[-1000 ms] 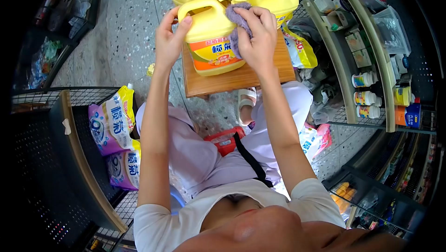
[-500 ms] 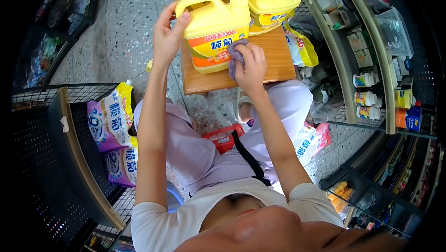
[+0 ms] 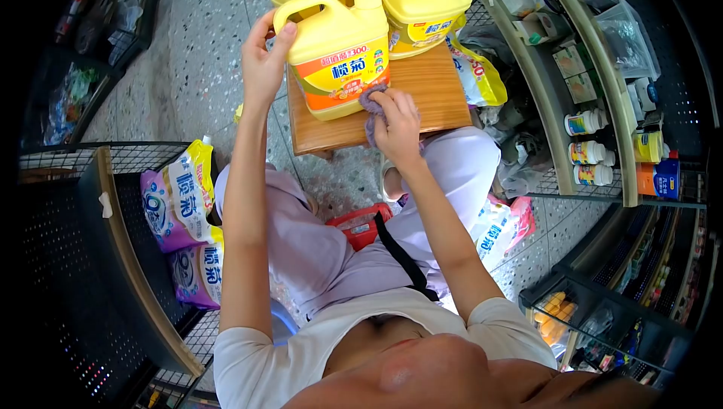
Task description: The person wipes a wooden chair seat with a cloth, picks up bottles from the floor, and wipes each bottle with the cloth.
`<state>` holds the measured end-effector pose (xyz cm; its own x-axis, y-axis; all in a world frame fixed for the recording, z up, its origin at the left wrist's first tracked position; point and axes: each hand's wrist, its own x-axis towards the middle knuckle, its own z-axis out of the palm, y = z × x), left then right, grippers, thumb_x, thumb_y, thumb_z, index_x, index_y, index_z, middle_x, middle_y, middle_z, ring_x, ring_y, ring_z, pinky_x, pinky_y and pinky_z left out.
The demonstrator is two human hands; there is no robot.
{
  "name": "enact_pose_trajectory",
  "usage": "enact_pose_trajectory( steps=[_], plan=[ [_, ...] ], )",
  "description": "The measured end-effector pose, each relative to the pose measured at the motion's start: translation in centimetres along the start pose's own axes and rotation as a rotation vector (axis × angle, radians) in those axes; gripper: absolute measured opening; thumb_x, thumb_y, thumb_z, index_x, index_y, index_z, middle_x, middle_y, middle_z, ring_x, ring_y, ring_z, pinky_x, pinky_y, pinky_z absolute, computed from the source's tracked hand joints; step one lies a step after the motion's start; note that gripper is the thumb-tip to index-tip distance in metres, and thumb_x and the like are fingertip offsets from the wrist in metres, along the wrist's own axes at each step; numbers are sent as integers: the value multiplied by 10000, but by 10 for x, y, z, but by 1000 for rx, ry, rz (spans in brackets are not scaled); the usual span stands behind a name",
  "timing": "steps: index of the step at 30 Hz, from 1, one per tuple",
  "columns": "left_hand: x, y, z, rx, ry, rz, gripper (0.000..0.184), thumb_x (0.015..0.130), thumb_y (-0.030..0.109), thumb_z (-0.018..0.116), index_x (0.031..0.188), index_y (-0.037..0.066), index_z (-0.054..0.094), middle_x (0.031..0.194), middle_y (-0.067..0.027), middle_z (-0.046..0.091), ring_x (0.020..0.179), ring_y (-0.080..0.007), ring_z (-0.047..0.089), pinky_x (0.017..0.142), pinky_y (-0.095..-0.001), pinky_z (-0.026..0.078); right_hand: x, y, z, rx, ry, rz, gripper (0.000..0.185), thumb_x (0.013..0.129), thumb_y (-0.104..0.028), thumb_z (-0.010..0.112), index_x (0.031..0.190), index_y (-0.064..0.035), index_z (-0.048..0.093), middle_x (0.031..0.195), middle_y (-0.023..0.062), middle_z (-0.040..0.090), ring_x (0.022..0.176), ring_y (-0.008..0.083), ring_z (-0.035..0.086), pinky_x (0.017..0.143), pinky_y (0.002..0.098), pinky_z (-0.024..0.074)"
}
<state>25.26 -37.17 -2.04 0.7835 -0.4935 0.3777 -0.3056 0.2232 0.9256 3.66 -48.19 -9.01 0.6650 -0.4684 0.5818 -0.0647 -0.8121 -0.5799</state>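
Jug (image 3: 335,70) gripped by curled left hand (image 3: 268,49) near left edge of surface (image 3: 425,89); cloth (image 3: 367,100), pinched by right hand (image 3: 398,121), is best pressed flat.

So the left hand (image 3: 263,62) has the yellow jug (image 3: 335,59) by its handle, thumb in front, and the right hand (image 3: 398,126) is pinching a purple cloth (image 3: 371,100) down at the jug's lower right corner. The jug's upright on a little wooden table (image 3: 429,89), label facing the person, pump up top, with three more yellow jugs (image 3: 425,10) bunched right behind it. Down on the floor there's something red (image 3: 361,227) between the legs, plus purple-and-yellow bags (image 3: 181,198) off left and a shelf (image 3: 525,93) with white bottles (image 3: 587,154) over on the right.
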Motion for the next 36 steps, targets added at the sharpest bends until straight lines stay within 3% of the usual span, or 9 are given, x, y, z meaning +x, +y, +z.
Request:
enact_pose_trajectory(
  steps=[8,11,20,26,36],
  plan=[
    [2,-9,-4,25,42,5,361,923,244,650,1193,7,615,1013,-40,655,893,-96,575,808,-249,468,-17,2,4,-26,-67,5,314,706,16,614,1010,-64,630,995,114,583,936,326,551,815,403,464],
    [2,-8,-8,95,30,-36,373,958,204,604,1251,-24,568,1107,-77,639,989,-116,594,863,-248,467,-16,-1,2,-13,-79,4,311,700,3,618,1003,-64,630,986,115,578,930,324,550,817,401,465],
    [0,-1,-5,59,43,-46,362,961,197,598,1246,-24,570,1110,-73,637,994,-114,590,877,-254,462,-16,-47,26,128,-41,-160,369,729,-47,619,1096,-83,649,1025,91,586,944,285,568,808,404,471],
    [-1,-1,-3,-14,29,-26,362,931,218,644,1203,-16,597,1024,-51,644,919,-102,584,827,-248,469,-14,-45,30,54,-28,-107,338,758,-70,609,1094,-78,648,1021,81,592,936,284,571,806,399,472],
    [-8,12,5,-34,-39,3,329,931,210,642,1182,0,608,1053,-34,628,972,-108,561,870,-256,448,-19,-9,8,21,100,84,358,723,37,597,1069,-43,645,1018,142,601,960,335,566,850,402,465]
  ],
)
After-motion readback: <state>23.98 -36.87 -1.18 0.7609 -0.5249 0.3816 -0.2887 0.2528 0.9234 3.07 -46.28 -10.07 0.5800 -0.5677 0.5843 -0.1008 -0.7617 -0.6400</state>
